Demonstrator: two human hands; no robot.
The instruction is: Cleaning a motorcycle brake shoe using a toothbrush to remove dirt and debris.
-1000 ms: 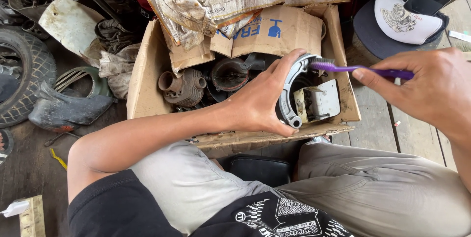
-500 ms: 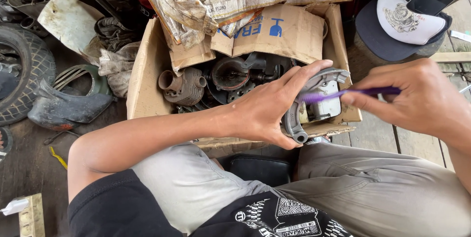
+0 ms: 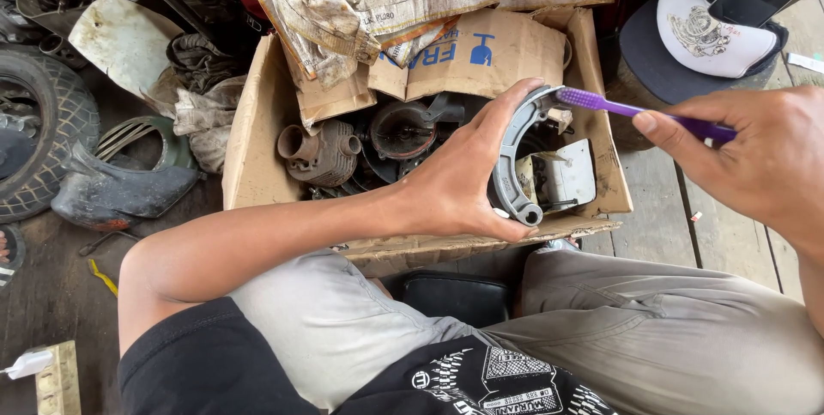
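The left hand [image 3: 459, 179] grips a curved grey brake shoe [image 3: 513, 157], fingers wrapped over its upper end and the thumb braced near the lower tip, holding it upright just above the near edge of an open cardboard box [image 3: 257, 149]. The right hand [image 3: 755, 157] pinches the handle of a purple toothbrush [image 3: 639, 112] — its bristled head rests against the top end of the brake shoe. Both hands are closed on what they hold.

Inside the box lie dirty metal engine parts, among them a finned cylinder [image 3: 319, 155] and a pale grey metal bracket [image 3: 558, 179] just behind the shoe. Crumpled, stained paper [image 3: 343, 3] hangs over the box's far side. To the left on the wooden floor sit a tyre [image 3: 43, 115] and a dark mudguard piece [image 3: 120, 192] — to the right, a black-and-white cap [image 3: 704, 37]. The person's grey trousers [image 3: 669, 329] fill the foreground.
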